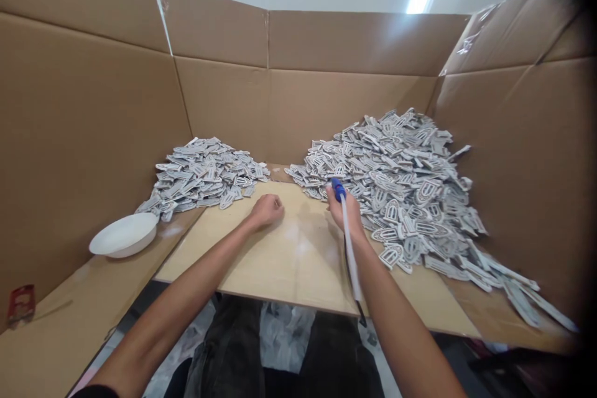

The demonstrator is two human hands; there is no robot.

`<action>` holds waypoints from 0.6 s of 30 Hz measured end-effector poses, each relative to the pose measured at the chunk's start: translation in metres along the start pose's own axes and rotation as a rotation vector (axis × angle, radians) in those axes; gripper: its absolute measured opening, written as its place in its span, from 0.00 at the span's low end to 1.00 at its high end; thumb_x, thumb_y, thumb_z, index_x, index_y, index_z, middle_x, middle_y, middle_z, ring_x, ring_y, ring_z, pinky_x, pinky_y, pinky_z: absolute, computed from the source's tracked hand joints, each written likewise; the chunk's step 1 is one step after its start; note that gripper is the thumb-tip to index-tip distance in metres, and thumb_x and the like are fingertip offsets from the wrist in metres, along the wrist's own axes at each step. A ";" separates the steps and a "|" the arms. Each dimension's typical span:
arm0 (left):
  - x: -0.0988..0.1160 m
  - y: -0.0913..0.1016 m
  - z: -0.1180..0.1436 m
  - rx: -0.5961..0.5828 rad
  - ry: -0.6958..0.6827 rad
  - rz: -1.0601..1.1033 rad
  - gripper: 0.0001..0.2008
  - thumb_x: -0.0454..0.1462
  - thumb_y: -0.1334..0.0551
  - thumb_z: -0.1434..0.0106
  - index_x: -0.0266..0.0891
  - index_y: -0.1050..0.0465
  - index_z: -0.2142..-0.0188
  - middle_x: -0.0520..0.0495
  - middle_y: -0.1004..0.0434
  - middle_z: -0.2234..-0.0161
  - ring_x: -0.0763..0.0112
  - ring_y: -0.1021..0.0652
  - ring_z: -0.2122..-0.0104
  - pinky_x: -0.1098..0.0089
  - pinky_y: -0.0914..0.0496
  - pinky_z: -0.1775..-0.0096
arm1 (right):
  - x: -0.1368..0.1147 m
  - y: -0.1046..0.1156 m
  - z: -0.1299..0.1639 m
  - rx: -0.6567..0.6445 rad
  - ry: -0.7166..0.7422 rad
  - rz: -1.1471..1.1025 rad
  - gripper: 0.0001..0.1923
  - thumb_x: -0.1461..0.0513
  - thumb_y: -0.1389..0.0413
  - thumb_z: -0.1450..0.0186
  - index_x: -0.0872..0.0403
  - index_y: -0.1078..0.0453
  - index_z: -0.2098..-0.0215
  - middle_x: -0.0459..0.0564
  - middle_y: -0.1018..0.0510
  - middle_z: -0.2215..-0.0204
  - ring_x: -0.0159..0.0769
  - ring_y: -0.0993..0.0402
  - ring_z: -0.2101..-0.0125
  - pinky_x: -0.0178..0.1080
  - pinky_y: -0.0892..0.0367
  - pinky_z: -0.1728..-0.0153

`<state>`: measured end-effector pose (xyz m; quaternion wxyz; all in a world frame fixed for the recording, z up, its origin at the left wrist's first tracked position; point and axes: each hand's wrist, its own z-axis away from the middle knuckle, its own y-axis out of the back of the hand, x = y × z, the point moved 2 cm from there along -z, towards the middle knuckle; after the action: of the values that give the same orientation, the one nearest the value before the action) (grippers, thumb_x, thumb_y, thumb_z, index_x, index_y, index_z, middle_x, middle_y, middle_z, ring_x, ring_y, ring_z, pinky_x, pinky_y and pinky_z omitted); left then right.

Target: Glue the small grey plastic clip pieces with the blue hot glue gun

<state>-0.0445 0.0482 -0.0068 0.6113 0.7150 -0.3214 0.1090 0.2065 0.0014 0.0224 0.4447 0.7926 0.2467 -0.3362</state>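
My left hand [268, 211] rests on the pale wooden board [280, 261], near its far edge. Its fingers are curled closed, and whatever they may hold is hidden. My right hand [347, 211], closed, grips a small blue tool [338, 189] whose working end I cannot make out. From the tool a white tube or cord [349, 242] runs back along my forearm, with a thin black cord beside it. Close to this hand rises a large pile of small grey-white arch-shaped pieces [396, 174] with slotted patterns. A smaller pile of similar pieces [209, 168] lies beyond my left hand.
A white bowl [124, 235] stands on the cardboard at the left. Farther left is a small red object [21, 306]. Tall cardboard walls [345, 93] enclose the back and sides. Long pieces [522, 298] spill toward the right front edge. My legs are below the board.
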 end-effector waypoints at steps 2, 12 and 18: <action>0.001 -0.004 0.000 -0.076 -0.050 0.056 0.10 0.40 0.34 0.38 0.36 0.17 0.63 0.41 0.16 0.64 0.61 0.20 0.63 0.66 0.30 0.60 | 0.006 0.003 -0.004 -0.023 -0.024 0.052 0.21 0.46 0.46 0.29 0.54 0.24 0.63 0.56 0.18 0.71 0.48 0.19 0.65 0.40 0.33 0.63; 0.006 -0.015 -0.008 -0.436 -0.057 0.243 0.13 0.41 0.23 0.55 0.38 0.23 0.75 0.50 0.23 0.76 0.68 0.26 0.75 0.70 0.35 0.70 | 0.019 0.009 -0.009 -0.140 0.079 0.498 0.13 0.63 0.42 0.35 0.56 0.21 0.53 0.61 0.16 0.57 0.51 0.20 0.56 0.39 0.34 0.58; 0.017 -0.024 0.001 -0.224 -0.103 0.385 0.07 0.38 0.29 0.45 0.37 0.23 0.71 0.48 0.22 0.72 0.69 0.26 0.71 0.70 0.35 0.68 | 0.030 -0.006 -0.019 -0.206 0.216 0.580 0.14 0.67 0.41 0.36 0.57 0.24 0.51 0.64 0.18 0.52 0.52 0.27 0.44 0.42 0.35 0.49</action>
<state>-0.0179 0.0432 -0.0169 0.6374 0.5728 -0.4929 0.1507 0.2279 0.0241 0.0034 0.5710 0.8118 0.0893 -0.0829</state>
